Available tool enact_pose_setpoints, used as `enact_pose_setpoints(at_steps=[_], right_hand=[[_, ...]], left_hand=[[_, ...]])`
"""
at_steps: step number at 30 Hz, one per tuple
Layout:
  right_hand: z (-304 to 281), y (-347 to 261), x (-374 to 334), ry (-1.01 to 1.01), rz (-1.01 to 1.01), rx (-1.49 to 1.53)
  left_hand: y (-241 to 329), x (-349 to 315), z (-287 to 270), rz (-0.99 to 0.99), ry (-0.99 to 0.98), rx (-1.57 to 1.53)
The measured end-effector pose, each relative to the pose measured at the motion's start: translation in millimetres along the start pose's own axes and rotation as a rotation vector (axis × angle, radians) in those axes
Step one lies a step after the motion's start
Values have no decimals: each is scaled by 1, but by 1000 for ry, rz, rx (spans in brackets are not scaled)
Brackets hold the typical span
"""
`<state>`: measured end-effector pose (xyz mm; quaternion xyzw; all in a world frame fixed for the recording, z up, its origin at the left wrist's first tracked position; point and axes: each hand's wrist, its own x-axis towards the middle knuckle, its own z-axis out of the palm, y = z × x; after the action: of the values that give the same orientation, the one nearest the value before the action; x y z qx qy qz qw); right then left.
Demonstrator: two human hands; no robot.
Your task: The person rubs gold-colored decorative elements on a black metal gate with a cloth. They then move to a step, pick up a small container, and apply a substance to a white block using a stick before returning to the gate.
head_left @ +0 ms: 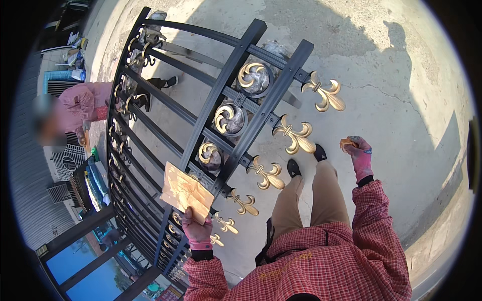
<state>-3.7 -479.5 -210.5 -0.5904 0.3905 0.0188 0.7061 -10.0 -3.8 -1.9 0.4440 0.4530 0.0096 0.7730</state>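
Observation:
My left hand, in a pink glove with darkened fingertips, grips the lower edge of a flat tan cardboard piece with shiny, wrinkled patches. The cardboard is held up in front of a black metal fence panel and hides part of its bars. Gold fleur-de-lis finials stick out along the panel's near side, and gold scrolls sit inside its rings. Off to the right, my right hand, also gloved, is closed around a small orange-brown lump, perhaps a sponge. It is apart from the panel.
Across the panel, a person in a pink top holds a small tan thing. The panel rests raised above the concrete floor, on supports partly wrapped in crumpled plastic. Assorted goods line the corrugated wall at left.

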Motion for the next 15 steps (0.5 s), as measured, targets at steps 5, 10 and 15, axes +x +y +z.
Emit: enact_pose_setpoints(at_steps=[5,10,15], right_hand=[[2,136,12,11,260,263],[-5,206,21,-4,409,483],[-15,252,7,55,553,695]], left_hand=[[-31,54,69,-100,-367,6],[-58,58,99,27,-271,-58],[-16,38,73,340,-157,847]])
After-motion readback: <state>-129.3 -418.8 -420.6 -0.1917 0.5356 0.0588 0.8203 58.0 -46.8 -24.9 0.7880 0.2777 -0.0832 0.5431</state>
